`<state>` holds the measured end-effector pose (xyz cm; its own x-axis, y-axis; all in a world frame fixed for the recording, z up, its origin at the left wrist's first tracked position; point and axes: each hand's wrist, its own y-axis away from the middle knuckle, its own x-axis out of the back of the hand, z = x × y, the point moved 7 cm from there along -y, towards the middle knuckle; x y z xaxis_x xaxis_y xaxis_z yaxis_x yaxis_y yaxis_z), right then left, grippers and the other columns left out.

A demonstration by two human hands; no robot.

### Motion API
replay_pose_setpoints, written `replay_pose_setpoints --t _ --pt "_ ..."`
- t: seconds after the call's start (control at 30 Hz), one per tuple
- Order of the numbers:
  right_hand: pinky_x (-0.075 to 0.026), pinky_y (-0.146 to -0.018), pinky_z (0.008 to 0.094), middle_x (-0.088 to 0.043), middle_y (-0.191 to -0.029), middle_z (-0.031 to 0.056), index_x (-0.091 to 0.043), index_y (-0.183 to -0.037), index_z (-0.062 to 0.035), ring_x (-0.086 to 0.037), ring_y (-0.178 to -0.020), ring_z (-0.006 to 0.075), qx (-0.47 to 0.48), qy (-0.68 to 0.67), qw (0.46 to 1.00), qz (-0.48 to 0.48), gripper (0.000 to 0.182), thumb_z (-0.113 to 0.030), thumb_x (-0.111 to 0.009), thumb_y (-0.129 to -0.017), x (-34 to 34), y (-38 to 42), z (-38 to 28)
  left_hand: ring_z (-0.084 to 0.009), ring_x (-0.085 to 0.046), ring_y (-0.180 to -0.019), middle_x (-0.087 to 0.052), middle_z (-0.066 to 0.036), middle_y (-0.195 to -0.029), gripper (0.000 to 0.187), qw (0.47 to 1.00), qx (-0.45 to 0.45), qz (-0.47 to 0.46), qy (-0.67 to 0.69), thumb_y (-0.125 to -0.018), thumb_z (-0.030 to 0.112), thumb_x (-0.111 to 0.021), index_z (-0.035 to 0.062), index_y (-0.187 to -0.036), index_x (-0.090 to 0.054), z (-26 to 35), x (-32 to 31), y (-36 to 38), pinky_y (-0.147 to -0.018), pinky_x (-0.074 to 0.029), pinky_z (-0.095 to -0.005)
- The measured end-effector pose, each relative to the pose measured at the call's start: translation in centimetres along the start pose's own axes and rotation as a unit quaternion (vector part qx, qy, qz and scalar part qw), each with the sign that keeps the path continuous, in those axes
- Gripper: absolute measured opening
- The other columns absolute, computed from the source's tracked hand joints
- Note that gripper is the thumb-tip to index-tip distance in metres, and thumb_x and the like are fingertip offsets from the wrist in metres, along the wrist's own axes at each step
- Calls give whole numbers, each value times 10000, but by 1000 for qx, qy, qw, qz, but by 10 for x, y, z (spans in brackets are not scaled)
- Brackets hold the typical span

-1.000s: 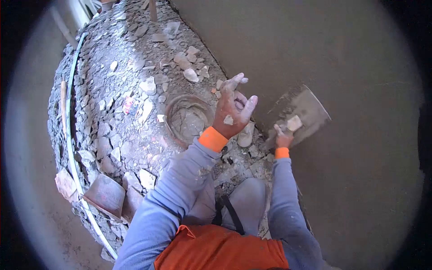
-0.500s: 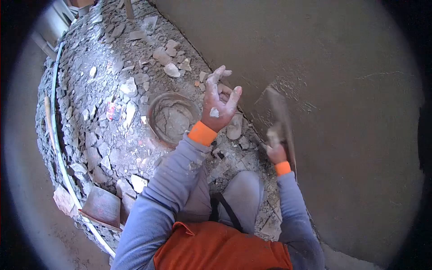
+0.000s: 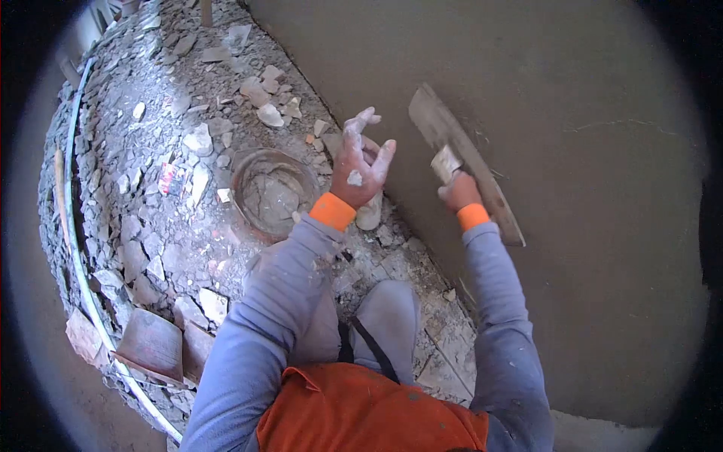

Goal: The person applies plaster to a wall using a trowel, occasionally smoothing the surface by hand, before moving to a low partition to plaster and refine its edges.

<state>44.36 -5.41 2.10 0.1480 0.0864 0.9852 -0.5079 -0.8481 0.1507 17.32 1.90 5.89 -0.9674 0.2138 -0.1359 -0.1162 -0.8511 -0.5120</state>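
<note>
My right hand (image 3: 461,193) is wrapped round the handle of a long plastering float (image 3: 482,167), whose blade lies along the grey-brown plastered wall (image 3: 587,188). Its far end points up and left. Beside the wall's lower edge, my left hand (image 3: 360,162) hangs in the air with fingers bent and apart, holding nothing. Wet-looking smears and a pale dab of mortar mark its back. Left of that hand stands a round bucket (image 3: 239,197) with grey mortar (image 3: 271,197) in it.
Broken rubble (image 3: 197,140) covers the floor at the left. A long pale hose or pipe (image 3: 73,196) curves along its edge, near a wooden stick (image 3: 60,192). At lower left lies a dusty dustpan-like scoop (image 3: 153,343). My knee (image 3: 388,320) is close below the bucket.
My right hand has moved the float up along the wall, and its blade now tilts from upper left to lower right. The left hand keeps nearly the same pose. The view has shifted slightly.
</note>
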Motion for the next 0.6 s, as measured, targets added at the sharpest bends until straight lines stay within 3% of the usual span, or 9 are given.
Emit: replay_pose_setpoints --t 0.07,0.2,0.3,0.4,0.47,0.53,0.6 --pt "-490 -818 441 -622 -932 286 -605 -961 76 -606 -918 413 30 27 997 72 400 -188 -664 -667 49 -4 -7 -73 -530 -684 -487 -111 -1194 599 1000 -2 5 21 -834 36 -621 24 -1338 -298 3 6 -1 -577 -449 -203" --pt "-504 -795 420 -630 -937 274 -616 -919 82 -620 -895 400 66 22 984 166 389 -209 -664 -665 149 6 -28 -65 -517 -678 -485 -111 -1194 593 1000 -15 22 13 -839 41 -615 20 -1340 -299 12 25 2 -573 -439 -199" --pt "-507 -713 403 -642 -856 262 -607 -915 89 -639 -813 379 57 -10 983 172 434 -238 -702 -645 211 -1 -7 -60 -511 -665 -485 -111 -1196 575 999 -9 45 26 -853 79 -609 14 -1340 -310 22 39 0 -569 -428 -197" --pt "-488 -557 363 -639 -741 139 -598 -877 74 -622 -627 242 28 -118 977 174 346 -177 -683 -656 284 35 -13 -95 -528 -644 -502 -97 -1170 585 997 -6 62 36 -829 103 -634 19 -1326 -337 26 43 1 -529 -449 -212" --pt "-462 -508 333 -602 -712 75 -591 -866 60 -559 -575 157 74 -163 957 227 303 -151 -677 -666 336 57 -7 -99 -535 -655 -493 -105 -1183 587 998 -7 48 46 -832 102 -630 23 -1331 -332 30 42 3 -539 -453 -213" --pt "-439 -489 310 -579 -690 47 -594 -865 47 -524 -537 135 115 -124 944 284 284 -158 -675 -686 390 81 2 -100 -539 -662 -488 -109 -1190 591 998 -22 42 33 -834 104 -631 23 -1334 -326 36 45 3 -541 -454 -209" --pt "-419 -488 296 -560 -675 23 -604 -839 17 -517 -543 124 62 -157 921 350 236 -168 -677 -711 427 118 16 -102 -542 -669 -484 -113 -1198 601 996 -24 56 63 -834 105 -635 25 -1338 -319 41 48 1 -542 -454 -205"
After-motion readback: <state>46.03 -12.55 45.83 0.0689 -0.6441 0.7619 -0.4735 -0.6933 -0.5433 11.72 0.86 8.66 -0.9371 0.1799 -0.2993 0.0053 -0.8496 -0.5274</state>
